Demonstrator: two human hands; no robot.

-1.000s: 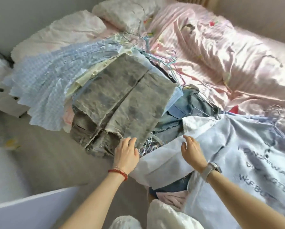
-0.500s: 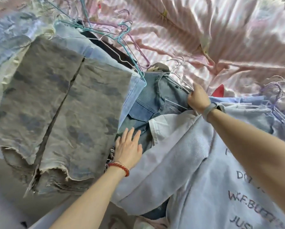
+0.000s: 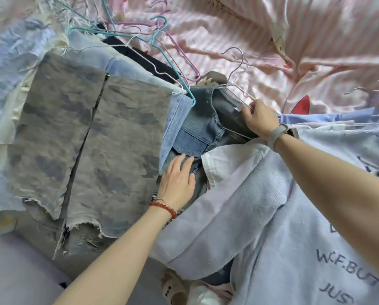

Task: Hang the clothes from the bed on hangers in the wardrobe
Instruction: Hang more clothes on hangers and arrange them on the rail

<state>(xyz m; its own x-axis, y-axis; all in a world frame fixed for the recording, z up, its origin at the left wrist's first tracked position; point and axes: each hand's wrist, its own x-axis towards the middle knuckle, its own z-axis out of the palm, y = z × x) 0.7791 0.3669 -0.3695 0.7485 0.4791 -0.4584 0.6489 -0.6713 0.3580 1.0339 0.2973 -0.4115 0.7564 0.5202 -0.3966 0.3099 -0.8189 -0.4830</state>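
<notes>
Closest to the camera there's a pale lilac sweatshirt (image 3: pixel 294 227) with dark printed lettering, draped over the near right of the pile, with a white collared shirt (image 3: pixel 228 159) poking out from under its upper edge. A slipper (image 3: pixel 171 289) shows on the floor right at the bottom edge.

The left hand (image 3: pixel 177 179) (red bead bracelet on the wrist) lies flat on the denim with fingers straight and a bit spread, not gripping anything, right between the grey washed jeans (image 3: pixel 89 137) on the left and the white shirt.

Those grey jeans are spread flat over the left of the pile, frayed hems hanging toward the near edge of the bed.

A bit further up, the right hand (image 3: pixel 261 117) (grey band on the wrist) has its fingers curled around the wire of a white hanger (image 3: pixel 237 84) that carries a blue denim garment (image 3: pixel 201 128). The garment is still lying in the heap on the bed, between the jeans and the sweatshirt.

Behind that there's a tangle of wire hangers: a teal hanger (image 3: pixel 162 36) and a purple hanger (image 3: pixel 179 51), lying on more folded clothes, one of them black.

Farthest back is the pink striped bedding (image 3: pixel 272 40), all rumpled.
</notes>
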